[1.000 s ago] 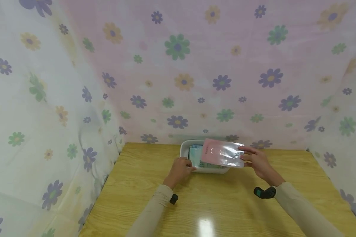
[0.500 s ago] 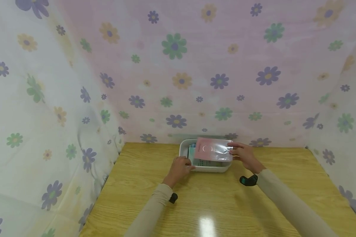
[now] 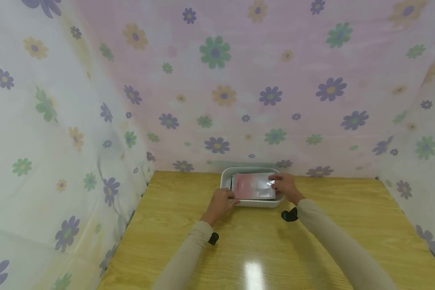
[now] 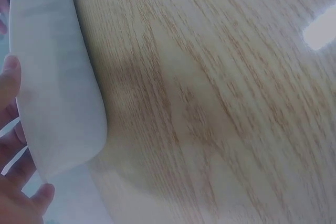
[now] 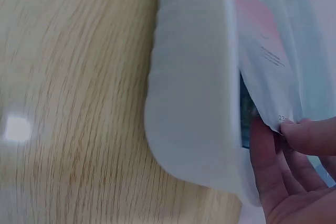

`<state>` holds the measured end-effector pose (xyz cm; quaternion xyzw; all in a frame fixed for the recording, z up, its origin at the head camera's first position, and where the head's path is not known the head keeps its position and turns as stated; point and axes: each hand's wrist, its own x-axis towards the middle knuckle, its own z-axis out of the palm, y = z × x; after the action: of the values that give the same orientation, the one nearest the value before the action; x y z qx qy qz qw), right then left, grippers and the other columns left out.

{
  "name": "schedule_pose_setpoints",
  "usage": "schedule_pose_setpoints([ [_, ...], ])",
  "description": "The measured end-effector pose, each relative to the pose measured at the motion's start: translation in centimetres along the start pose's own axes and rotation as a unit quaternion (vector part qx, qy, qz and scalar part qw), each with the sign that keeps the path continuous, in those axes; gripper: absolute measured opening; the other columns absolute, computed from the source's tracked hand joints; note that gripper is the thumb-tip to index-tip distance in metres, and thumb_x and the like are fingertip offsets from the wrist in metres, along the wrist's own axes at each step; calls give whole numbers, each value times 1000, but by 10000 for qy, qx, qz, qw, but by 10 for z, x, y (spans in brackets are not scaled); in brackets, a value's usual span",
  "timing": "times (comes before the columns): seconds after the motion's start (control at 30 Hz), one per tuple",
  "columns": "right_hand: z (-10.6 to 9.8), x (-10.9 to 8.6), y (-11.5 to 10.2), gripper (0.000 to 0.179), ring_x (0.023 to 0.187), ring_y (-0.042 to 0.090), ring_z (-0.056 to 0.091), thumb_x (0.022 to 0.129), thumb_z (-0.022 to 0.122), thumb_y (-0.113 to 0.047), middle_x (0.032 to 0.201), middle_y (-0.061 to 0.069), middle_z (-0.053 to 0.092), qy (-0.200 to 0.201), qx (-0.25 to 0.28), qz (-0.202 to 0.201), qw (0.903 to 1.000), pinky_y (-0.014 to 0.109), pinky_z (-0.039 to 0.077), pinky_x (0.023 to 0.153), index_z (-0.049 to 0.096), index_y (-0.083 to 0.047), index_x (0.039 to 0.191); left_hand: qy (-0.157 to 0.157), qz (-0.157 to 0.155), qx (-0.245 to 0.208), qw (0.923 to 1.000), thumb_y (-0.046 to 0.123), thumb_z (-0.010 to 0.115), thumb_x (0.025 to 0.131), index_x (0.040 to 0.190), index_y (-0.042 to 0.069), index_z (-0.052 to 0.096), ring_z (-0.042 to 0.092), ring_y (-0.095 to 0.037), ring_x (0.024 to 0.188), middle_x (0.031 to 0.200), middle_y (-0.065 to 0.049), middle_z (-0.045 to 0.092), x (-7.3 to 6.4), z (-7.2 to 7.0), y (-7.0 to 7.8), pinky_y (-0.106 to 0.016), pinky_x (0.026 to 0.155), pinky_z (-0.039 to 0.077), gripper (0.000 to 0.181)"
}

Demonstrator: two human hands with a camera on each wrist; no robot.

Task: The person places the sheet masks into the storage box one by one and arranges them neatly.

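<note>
A white plastic bin (image 3: 257, 204) stands at the table's far side. Inside its walls lies a pink and silver foil packet (image 3: 251, 186), covering most of what is under it. My right hand (image 3: 287, 187) pinches the packet's silver right end; in the right wrist view the thumb is on top and fingers are beneath. A dark packet edge (image 5: 244, 111) shows below that end. My left hand (image 3: 220, 204) grips the bin's front left corner. From the left wrist, the thumb lies against the bin's outer wall (image 4: 58, 87) and other fingers reach round the rim.
The wood-grain table (image 3: 188, 249) runs up to a flowered curtain (image 3: 246, 80) close behind the bin. More flowered cloth hangs at both sides. A dark device (image 3: 290, 214) sits on the right wrist, and another (image 3: 213, 238) on the left.
My right hand has moved left and lowered the pink and silver packet into the bin, hiding the pale green packets seen earlier. My left hand has kept its grip on the bin.
</note>
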<state>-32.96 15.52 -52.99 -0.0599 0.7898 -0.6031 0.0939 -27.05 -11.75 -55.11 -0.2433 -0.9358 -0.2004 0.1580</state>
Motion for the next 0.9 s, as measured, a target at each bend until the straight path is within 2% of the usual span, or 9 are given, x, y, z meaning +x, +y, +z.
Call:
schedule_pose_setpoints([
  [0.13,6,5,3,31,57,21,59,79,56,10,98,30,60,215,-852,-162,9960,33,51,49,62,13,110,-29,-65,27,10000,37,74,80,74,14,72,54,-10,67,69,6,60,2,1,0,-31,75,45,24],
  [0.27,12,7,6,31,59,20,58,73,58,11,94,29,59,271,-1565,-401,9865,30,50,48,64,14,103,-120,-162,42,9998,38,74,80,75,15,72,54,-9,68,70,7,59,1,3,0,-31,76,44,23],
  [0.4,13,6,11,28,62,20,55,69,58,11,85,23,60,407,-1995,-701,9765,29,47,49,67,13,96,-143,-142,-25,9998,37,74,81,75,15,71,54,-10,68,70,6,60,0,4,1,-32,77,45,23],
  [0.57,12,-1,12,26,64,23,52,69,59,11,78,19,59,394,-2122,-882,9724,30,44,52,67,14,93,-163,-172,-63,9997,36,75,80,74,15,71,53,-9,67,69,7,59,-2,8,3,-31,77,44,22],
  [0.77,8,-5,8,26,70,26,52,69,57,11,81,21,62,372,-2283,-961,9681,33,44,58,66,14,93,-175,-84,-37,9998,38,73,81,75,15,70,54,-9,68,70,7,60,-2,9,5,-33,81,45,24],
  [0.9,6,-6,5,34,78,34,57,67,52,13,87,25,62,343,-2293,-837,9691,39,49,62,65,15,99,-240,-88,-51,9997,38,72,82,75,15,70,54,-9,69,71,7,59,-1,7,6,-33,81,45,24],
])
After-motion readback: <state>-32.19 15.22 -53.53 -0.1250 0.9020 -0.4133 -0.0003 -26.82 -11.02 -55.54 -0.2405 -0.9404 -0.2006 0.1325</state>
